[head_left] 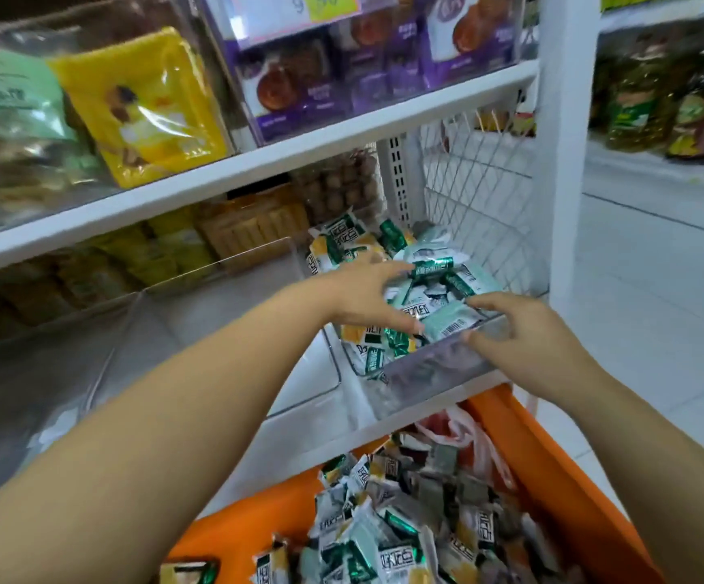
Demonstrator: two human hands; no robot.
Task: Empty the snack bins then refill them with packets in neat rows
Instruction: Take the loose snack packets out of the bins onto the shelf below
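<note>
Head view: packets (pixel 430 284) lie beneath left fingers (pixel 384 271).

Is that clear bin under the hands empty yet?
No. The clear bin holds a loose heap of green and yellow packets, none in rows.

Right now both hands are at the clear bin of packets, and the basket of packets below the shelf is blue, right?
No, the head view shows the basket is orange, not blue. The left hand and right hand are at the clear bin of packets.
</note>
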